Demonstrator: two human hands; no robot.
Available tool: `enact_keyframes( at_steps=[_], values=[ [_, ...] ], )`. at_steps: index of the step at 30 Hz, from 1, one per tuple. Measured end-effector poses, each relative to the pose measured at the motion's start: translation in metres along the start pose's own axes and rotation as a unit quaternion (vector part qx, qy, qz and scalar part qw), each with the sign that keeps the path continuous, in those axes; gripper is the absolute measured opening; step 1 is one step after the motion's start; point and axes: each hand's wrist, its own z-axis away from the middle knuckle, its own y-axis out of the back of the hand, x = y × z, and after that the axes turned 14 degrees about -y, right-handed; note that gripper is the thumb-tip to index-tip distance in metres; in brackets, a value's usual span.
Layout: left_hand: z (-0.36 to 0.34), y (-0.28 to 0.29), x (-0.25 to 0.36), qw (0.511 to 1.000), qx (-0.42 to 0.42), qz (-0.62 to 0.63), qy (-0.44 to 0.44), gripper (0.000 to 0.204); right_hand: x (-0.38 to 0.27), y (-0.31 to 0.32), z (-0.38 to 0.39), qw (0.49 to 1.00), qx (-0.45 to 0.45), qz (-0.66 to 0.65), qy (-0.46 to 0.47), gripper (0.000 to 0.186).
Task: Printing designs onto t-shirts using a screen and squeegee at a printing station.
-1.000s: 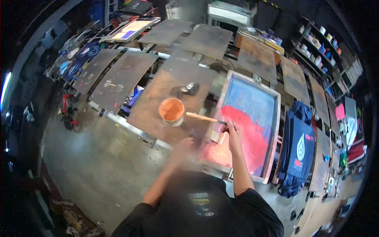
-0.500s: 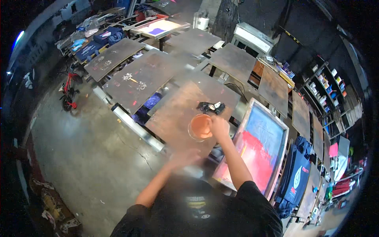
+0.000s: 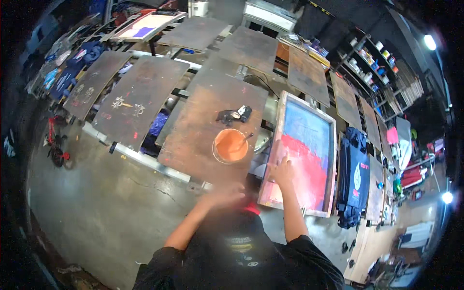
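My left hand (image 3: 227,194) is smeared by motion in front of my body, near the board's front edge; what its fingers do is unclear. My right hand (image 3: 282,172) reaches over the left side of a framed printing screen (image 3: 332,145), its fingers apart. Pinkish-red ink (image 3: 309,174) covers the screen's lower part, and the upper mesh is blue. Left of that hand, a round tub of orange ink (image 3: 228,145) stands on the brown board (image 3: 193,140). A stirring tool (image 3: 247,137) leans out of the tub. Behind the tub lies a crumpled black-and-white item (image 3: 234,115).
More flat boards (image 3: 140,99) stand to the left and at the back. A stack of dark blue printed fabric (image 3: 355,179) lies right of the screen. Farther off are another framed screen (image 3: 147,25), a shelf of containers (image 3: 369,67) and a red small bike (image 3: 54,142).
My right hand has left the stirring tool in the orange tub and moved right and down to the screen. My left hand remains low and blurred. The view has shifted to the right.
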Motion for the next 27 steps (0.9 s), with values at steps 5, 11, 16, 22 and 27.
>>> enact_keyframes(
  at_steps=[5,11,16,22,27],
  values=[
    [-0.027,-0.011,-0.002,0.998,-0.047,-0.036,0.001,0.051,0.002,-0.001,0.013,0.978,-0.158,-0.054,-0.123,0.092],
    [-0.064,-0.027,0.017,0.998,-0.008,-0.036,-0.050,0.037,0.051,-0.007,-0.006,0.976,-0.166,-0.076,-0.118,0.069],
    [-0.085,-0.061,0.013,0.998,-0.008,0.048,-0.048,0.033,0.087,0.002,0.000,0.971,-0.100,-0.140,-0.167,0.055],
    [-0.101,-0.097,0.020,0.996,-0.051,0.034,-0.063,0.034,0.161,0.012,0.000,0.887,-0.189,-0.361,-0.217,0.034],
    [-0.120,-0.102,0.044,0.999,-0.023,0.029,-0.001,0.031,0.223,0.053,0.022,0.927,-0.145,-0.323,-0.124,0.035]
  ],
)
